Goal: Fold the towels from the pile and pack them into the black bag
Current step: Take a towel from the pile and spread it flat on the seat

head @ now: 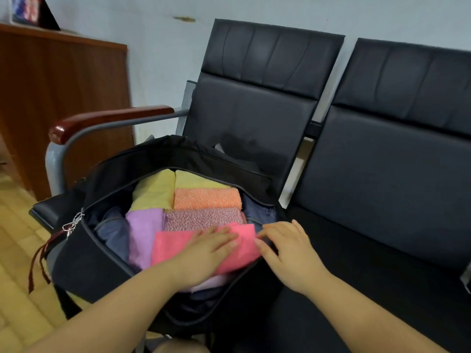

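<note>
We see the folded bright pink terry towel (178, 244) lying flat at the 6 o'clock end of the open black fabric bag (86, 263), on top of the packed layer. The left hand (204, 253) rests palm down on its middle with straight fingers slightly spread, pressing the cloth. The right hand (285, 250) sits at the towel's 3 o'clock edge, its fingers lightly curved and a little apart, the fingertips touching that edge against the bag's rim; we cannot tell whether they pinch any cloth. Just beside the pink towel, toward 9 o'clock, lies a folded lilac towel (142, 233), and toward 12 o'clock a folded mauve speckled towel (204, 217). Further toward 12 o'clock come a folded orange speckled towel (207, 198) and two folded pale yellow towels (155, 189), side by side at the far end. Grey lining (112, 230) shows along the bag's 9 o'clock side. The bag's zip is undone, and a metal zip pull (71, 224) hangs at its 9 o'clock corner. The bag stands on the seat of a black padded chair (254, 98) with a reddish wooden armrest (109, 119). A second black padded chair (397, 149) stands at 3 o'clock, touching none of the towels. A brown wooden cabinet (58, 98) stands at 10 o'clock against the pale wall (153, 34).
</note>
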The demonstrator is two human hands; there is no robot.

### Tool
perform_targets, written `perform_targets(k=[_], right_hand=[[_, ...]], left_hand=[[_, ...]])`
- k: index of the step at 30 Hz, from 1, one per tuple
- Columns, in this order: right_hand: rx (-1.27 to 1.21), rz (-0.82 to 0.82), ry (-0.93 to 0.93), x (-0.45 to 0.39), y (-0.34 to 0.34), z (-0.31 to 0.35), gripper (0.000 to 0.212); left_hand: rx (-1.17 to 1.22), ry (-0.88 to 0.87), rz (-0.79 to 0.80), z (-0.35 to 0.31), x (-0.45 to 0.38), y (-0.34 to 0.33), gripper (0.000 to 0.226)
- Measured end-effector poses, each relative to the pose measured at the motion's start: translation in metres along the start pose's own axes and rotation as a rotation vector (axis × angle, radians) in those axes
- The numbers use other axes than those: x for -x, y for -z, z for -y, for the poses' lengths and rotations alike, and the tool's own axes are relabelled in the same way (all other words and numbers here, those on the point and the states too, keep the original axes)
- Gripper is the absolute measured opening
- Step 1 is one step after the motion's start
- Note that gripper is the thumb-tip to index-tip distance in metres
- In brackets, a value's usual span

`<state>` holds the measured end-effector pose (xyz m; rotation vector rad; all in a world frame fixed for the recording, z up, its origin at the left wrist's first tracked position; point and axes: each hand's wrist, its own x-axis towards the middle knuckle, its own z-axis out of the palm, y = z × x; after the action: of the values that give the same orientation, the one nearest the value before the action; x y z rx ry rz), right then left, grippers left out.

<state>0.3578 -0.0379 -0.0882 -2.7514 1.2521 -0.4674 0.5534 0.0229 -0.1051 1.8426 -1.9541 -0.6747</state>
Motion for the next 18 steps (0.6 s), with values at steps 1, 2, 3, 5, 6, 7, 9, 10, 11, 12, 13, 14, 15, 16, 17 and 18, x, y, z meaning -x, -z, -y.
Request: perform_targets(k=[1, 2, 3, 5, 6, 7, 9, 10, 11, 12, 13, 14, 15, 16, 17, 18], right_hand=[[-0.02, -0.004, 0.028, -0.004, -0.002, 0.01, 0.092], [-0.031, 0.007, 0.053, -0.009, -0.005, 0.019, 0.093], [-0.028, 0.038, 0.072, -0.014, -0.007, 0.028, 0.095], [-0.001, 0.122, 0.086, -0.024, -0.014, 0.041, 0.101], [0.011, 0.173, 0.075, -0.027, -0.019, 0.042, 0.104], [0.021, 0.217, 0.057, -0.028, -0.025, 0.041, 0.106], [0.043, 0.244, 0.032, -0.019, -0.041, 0.031, 0.107], [0.049, 0.23, 0.031, -0.011, -0.051, 0.026, 0.106], [0.048, 0.219, 0.033, -0.001, -0.06, 0.022, 0.104], [0.041, 0.223, 0.032, 0.006, -0.067, 0.019, 0.102], [0.031, 0.239, 0.031, 0.01, -0.07, 0.017, 0.101], [0.018, 0.249, 0.029, 0.011, -0.072, 0.015, 0.1], [0.006, 0.252, 0.024, 0.01, -0.072, 0.014, 0.099], [0.0, 0.251, 0.016, 0.008, -0.071, 0.014, 0.098], [-0.001, 0.253, 0.009, 0.006, -0.07, 0.015, 0.097], [-0.003, 0.25, 0.006, 0.003, -0.069, 0.015, 0.098]], left_hand=[[-0.044, 0.019, -0.102, 0.006, 0.005, 0.006, 0.102], [-0.123, 0.05, -0.196, 0.012, 0.009, 0.01, 0.108], [-0.201, 0.092, -0.259, 0.02, 0.012, 0.013, 0.109], [-0.291, 0.167, -0.239, 0.033, 0.019, 0.014, 0.116], [-0.308, 0.185, -0.182, 0.037, 0.022, 0.012, 0.127], [-0.32, 0.198, -0.124, 0.042, 0.024, 0.008, 0.138], [-0.322, 0.193, -0.072, 0.05, 0.027, 0.001, 0.143], [-0.321, 0.178, -0.061, 0.053, 0.027, -0.002, 0.141], [-0.321, 0.162, -0.06, 0.055, 0.028, -0.005, 0.137], [-0.321, 0.142, -0.067, 0.057, 0.028, -0.008, 0.133], [-0.317, 0.125, -0.072, 0.058, 0.029, -0.011, 0.128], [-0.312, 0.116, -0.072, 0.058, 0.029, -0.012, 0.124], [-0.308, 0.114, -0.071, 0.058, 0.029, -0.014, 0.123], [-0.303, 0.123, -0.065, 0.058, 0.028, -0.014, 0.127], [-0.303, 0.14, -0.053, 0.057, 0.028, -0.014, 0.131], [-0.31, 0.152, -0.042, 0.056, 0.027, -0.013, 0.134]])
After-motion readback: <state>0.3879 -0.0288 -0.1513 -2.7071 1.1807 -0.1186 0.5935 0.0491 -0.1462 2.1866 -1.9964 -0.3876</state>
